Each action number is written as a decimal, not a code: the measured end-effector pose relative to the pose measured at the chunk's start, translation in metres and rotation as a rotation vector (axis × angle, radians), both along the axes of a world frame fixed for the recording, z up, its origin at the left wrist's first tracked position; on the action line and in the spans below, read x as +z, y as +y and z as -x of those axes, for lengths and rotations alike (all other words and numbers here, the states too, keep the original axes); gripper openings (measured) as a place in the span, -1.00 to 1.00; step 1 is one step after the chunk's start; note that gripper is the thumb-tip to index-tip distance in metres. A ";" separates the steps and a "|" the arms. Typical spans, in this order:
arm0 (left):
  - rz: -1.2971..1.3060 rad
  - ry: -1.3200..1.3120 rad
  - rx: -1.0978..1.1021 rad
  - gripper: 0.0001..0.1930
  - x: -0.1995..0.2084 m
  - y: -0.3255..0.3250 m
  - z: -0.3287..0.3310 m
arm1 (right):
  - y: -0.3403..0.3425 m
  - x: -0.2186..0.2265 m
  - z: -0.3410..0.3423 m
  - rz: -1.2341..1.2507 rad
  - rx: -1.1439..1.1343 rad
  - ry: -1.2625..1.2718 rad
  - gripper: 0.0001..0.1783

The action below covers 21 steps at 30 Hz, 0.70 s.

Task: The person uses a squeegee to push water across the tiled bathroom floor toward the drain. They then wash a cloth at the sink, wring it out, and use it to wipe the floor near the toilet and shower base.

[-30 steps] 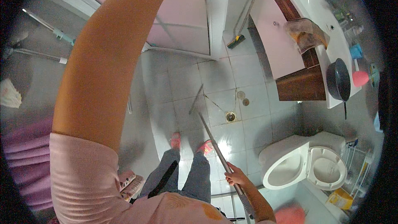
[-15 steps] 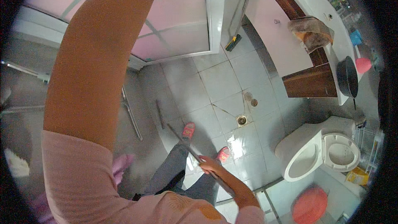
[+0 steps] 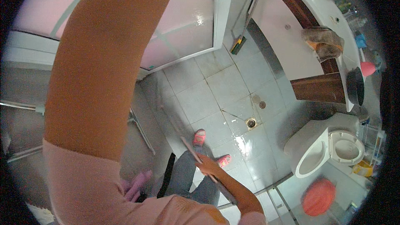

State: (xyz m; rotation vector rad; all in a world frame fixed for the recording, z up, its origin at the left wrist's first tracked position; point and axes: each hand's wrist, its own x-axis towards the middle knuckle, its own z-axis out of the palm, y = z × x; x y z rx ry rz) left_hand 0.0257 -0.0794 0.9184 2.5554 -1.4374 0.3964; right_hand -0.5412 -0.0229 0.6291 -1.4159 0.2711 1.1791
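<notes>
My right hand (image 3: 207, 166) is closed around a long thin pole (image 3: 189, 146) in front of my legs. One end of the pole slants down toward my right forearm; its other end runs away to the upper left, over the grey tiled floor (image 3: 223, 87), where it blurs so I cannot tell what is on it. My left arm (image 3: 93, 66) is raised across the left side of the view, and its hand lies beyond the top edge. Below the pole are my feet in pink sandals (image 3: 199, 137).
A floor drain (image 3: 251, 123) sits in the wet tiles. The toilet (image 3: 310, 160) and a red round thing (image 3: 318, 196) are at right. Beyond stands a brush (image 3: 238, 46) near the vanity cabinet (image 3: 318, 87), with a cloth (image 3: 323, 41) over its edge. A frosted door (image 3: 183, 29) is ahead.
The whole view has shifted, so floor and fixtures sit a little farther right. My right hand still grips the pole, whose far end has moved and is now fainter.
</notes>
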 end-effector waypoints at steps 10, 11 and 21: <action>0.107 0.035 0.128 -0.57 0.000 -0.019 -0.029 | 0.044 -0.176 -0.025 0.155 -0.198 -0.533 -0.49; 0.094 0.040 0.080 -0.60 -0.002 -0.019 -0.027 | 0.029 -0.169 -0.006 0.223 -0.232 -0.327 -0.46; -0.095 -0.089 0.071 -0.71 0.002 -0.007 -0.044 | 0.024 -0.067 -0.020 0.029 -0.375 0.010 -0.40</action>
